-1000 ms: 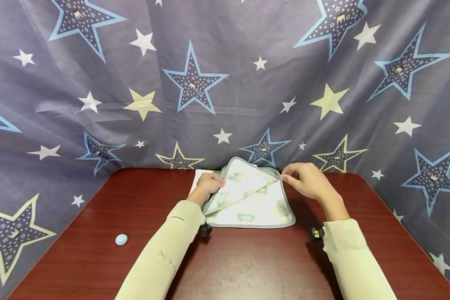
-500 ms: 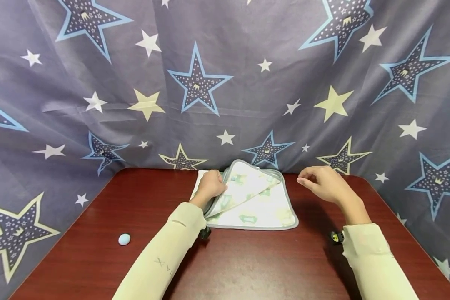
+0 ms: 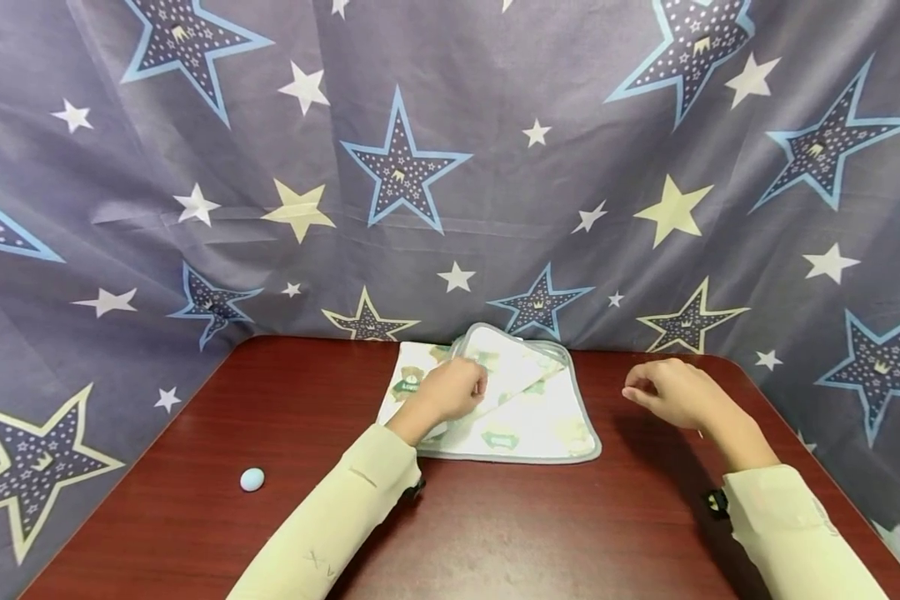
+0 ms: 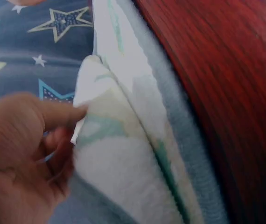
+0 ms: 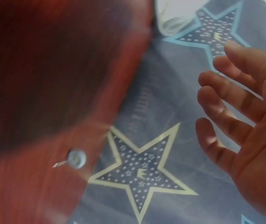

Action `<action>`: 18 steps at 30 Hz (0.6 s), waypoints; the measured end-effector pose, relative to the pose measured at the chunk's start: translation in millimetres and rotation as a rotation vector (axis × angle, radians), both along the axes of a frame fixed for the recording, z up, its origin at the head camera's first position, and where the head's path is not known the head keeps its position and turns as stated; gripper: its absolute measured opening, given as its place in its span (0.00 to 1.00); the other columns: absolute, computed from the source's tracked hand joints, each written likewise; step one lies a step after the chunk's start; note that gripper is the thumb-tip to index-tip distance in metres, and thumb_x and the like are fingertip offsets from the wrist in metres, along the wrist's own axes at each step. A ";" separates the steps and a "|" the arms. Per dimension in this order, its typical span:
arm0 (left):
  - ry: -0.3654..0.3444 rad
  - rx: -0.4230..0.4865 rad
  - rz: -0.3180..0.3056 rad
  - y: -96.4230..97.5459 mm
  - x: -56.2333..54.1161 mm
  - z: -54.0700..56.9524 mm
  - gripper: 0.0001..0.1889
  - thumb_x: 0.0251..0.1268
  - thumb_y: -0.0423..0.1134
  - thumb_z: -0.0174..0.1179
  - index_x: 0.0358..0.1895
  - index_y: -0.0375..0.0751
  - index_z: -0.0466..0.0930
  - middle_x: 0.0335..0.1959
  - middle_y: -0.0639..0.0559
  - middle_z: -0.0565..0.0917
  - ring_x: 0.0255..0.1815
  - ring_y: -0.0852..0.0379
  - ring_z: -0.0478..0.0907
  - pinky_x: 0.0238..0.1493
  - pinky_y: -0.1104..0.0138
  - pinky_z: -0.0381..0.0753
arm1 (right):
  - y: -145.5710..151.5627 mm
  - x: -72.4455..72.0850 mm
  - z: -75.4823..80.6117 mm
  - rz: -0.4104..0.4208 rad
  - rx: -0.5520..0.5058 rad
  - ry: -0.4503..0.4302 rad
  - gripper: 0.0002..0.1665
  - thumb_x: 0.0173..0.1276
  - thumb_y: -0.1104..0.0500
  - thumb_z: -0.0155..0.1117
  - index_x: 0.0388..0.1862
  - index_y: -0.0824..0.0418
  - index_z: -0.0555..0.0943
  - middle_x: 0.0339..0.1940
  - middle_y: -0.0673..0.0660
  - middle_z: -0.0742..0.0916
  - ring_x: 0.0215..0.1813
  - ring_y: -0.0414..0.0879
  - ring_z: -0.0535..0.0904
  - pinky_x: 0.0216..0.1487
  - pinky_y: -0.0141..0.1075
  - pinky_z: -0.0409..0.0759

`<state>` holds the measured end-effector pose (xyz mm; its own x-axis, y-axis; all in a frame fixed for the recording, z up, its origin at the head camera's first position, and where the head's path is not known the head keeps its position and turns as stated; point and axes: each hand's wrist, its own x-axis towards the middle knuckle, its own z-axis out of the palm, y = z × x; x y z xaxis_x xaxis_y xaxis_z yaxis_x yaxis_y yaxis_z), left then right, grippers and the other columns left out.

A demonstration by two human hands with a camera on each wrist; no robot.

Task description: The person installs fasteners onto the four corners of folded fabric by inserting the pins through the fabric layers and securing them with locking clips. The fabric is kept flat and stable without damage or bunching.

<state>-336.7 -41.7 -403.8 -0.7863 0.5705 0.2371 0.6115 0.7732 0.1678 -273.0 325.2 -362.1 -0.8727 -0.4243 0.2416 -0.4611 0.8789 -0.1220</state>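
Observation:
A white fleecy cloth (image 3: 510, 433) with grey edging and green and brown prints lies folded near the table's back edge. In the head view my left hand (image 3: 450, 390) is over its left part. The left wrist view shows the thumb side of this left hand (image 4: 25, 144) pinching a raised fold of the cloth (image 4: 114, 158); part of the grip is hidden. My right hand (image 3: 667, 392) hovers right of the cloth, apart from it. In the right wrist view the right hand's fingers (image 5: 235, 98) are loosely bent and hold nothing.
A pale blue egg-shaped thing (image 3: 252, 479) lies on the left of the dark red table (image 3: 540, 533). A star-print curtain (image 3: 465, 208) hangs behind the table. The right wrist view has a small round pale thing (image 5: 77, 158), its kind unclear.
My right hand has left the cloth's right corner and moved away to the right. My left hand has shifted right across the cloth, and more of the printed left part shows.

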 end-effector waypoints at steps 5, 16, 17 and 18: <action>-0.056 -0.081 -0.192 7.6 10.4 0.4 0.08 0.61 0.37 0.70 0.28 0.52 0.80 0.25 0.61 0.77 0.30 0.63 0.74 0.32 0.68 0.75 | 11.9 3.3 -7.9 -0.021 0.053 -0.022 0.02 0.68 0.53 0.71 0.36 0.47 0.86 0.29 0.40 0.84 0.32 0.37 0.78 0.33 0.46 0.77; -0.229 -0.140 -0.351 23.2 32.4 4.6 0.10 0.55 0.44 0.78 0.33 0.51 0.84 0.26 0.64 0.79 0.30 0.67 0.76 0.35 0.72 0.74 | 37.3 12.4 -16.1 -0.151 0.198 -0.113 0.07 0.64 0.52 0.72 0.31 0.49 0.82 0.27 0.48 0.83 0.30 0.47 0.80 0.29 0.50 0.77; -0.236 -0.141 -0.360 24.1 33.4 4.1 0.10 0.54 0.44 0.79 0.33 0.51 0.85 0.26 0.64 0.79 0.30 0.67 0.76 0.35 0.73 0.74 | 38.7 12.7 -16.7 -0.163 0.202 -0.129 0.07 0.64 0.52 0.72 0.32 0.51 0.82 0.28 0.49 0.84 0.32 0.49 0.82 0.30 0.51 0.78; -0.245 -0.143 -0.364 24.9 34.2 3.0 0.10 0.53 0.44 0.79 0.33 0.51 0.85 0.25 0.64 0.80 0.30 0.67 0.76 0.35 0.74 0.74 | 39.7 13.2 -17.2 -0.175 0.203 -0.146 0.07 0.64 0.52 0.72 0.33 0.52 0.83 0.29 0.51 0.84 0.33 0.52 0.83 0.30 0.52 0.78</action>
